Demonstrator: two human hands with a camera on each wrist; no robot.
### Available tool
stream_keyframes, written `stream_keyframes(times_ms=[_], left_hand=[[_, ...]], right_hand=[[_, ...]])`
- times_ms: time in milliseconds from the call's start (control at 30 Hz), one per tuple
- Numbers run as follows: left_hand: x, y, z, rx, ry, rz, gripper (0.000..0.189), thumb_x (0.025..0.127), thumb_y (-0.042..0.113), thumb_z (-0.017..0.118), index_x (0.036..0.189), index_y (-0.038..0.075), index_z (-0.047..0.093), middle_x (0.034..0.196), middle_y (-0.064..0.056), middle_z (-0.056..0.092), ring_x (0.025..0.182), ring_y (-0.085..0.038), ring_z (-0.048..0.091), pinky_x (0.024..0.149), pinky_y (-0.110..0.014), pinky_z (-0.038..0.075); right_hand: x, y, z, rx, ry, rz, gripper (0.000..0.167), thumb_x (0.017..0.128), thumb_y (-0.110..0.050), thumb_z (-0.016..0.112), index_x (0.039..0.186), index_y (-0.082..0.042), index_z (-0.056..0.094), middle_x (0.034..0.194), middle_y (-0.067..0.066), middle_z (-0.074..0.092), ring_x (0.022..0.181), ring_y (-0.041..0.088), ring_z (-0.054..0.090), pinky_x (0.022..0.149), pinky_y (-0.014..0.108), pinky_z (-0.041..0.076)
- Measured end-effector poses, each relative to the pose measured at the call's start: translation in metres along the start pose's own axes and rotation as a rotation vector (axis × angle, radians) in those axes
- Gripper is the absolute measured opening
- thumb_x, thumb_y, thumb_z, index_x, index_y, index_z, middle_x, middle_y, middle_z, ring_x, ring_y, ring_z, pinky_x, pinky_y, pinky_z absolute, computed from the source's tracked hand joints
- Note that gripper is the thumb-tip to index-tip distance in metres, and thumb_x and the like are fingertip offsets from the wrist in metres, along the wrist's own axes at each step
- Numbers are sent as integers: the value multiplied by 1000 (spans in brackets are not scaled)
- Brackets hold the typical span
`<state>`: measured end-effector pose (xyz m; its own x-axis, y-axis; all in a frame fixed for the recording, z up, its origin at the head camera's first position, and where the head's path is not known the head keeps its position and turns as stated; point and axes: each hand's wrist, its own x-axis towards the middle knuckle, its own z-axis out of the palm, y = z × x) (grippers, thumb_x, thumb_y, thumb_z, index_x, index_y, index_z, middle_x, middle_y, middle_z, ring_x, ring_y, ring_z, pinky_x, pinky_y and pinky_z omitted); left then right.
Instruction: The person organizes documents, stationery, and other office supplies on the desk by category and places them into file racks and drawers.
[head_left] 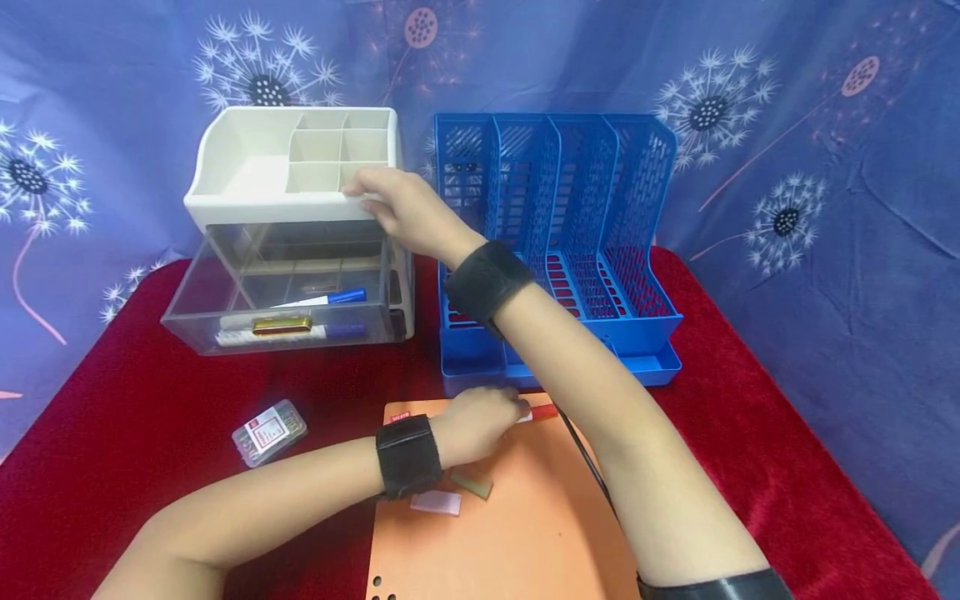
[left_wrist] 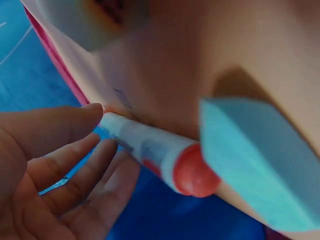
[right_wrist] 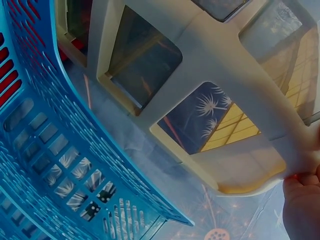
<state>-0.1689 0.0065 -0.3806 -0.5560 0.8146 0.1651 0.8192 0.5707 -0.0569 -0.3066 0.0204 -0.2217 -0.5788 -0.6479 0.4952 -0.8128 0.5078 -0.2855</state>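
Note:
My right hand (head_left: 401, 208) grips the front right rim of a white desk organizer (head_left: 262, 207), fingers over the edge and thumb below. Its clear drawer (head_left: 187, 321) is pulled out with blue-capped markers (head_left: 345, 296) inside. At the front of the blue file rack (head_left: 480, 350), my left hand (head_left: 480, 421) is low over an orange board (head_left: 517, 525). There, its thumb and fingertips pinch a white marker with red ends (left_wrist: 155, 147); the thumb covers the far end. Behind that wrist lie a pink eraser-like block (head_left: 437, 502) and a yellowish-green one (head_left: 472, 483).
A small clear case with a label (head_left: 270, 432) lies on the red tablecloth (head_left: 112, 433), left of the board. The blue rack stands close to the organizer's right side. A black cable (head_left: 588, 458) runs along the right forearm. Patterned blue fabric (head_left: 540, 58) hangs behind.

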Motion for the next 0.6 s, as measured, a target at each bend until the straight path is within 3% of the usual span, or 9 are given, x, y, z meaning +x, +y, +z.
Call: stream_keyframes(times_ms=[100,333,600], left_hand=[[0,-4,3,21,7,-33,18,79,7,68,93,18,68,84,0,63,76,-16,64,61,-27,52],[2,-10,10,-6,-51,-88,23,79,5,68,99,16,67,88,-1,66,80,-17,64,65,-29,51],[3,-12,10,-10,-44,-90,28,75,7,71,101,17,67,86,0,67,79,-17,64,65,-28,51]], right_hand=[[1,0,1,1,-2,1,18,94,-6,53,110,-5,62,117,5,65,117,16,55,99,17,36],[2,-1,1,-17,-16,-5,19,94,-7,53,111,-6,62,118,4,64,118,15,54,100,16,35],[1,-1,-1,-30,-18,22,19,94,-8,54,112,-7,61,119,3,64,118,15,54,100,15,35]])
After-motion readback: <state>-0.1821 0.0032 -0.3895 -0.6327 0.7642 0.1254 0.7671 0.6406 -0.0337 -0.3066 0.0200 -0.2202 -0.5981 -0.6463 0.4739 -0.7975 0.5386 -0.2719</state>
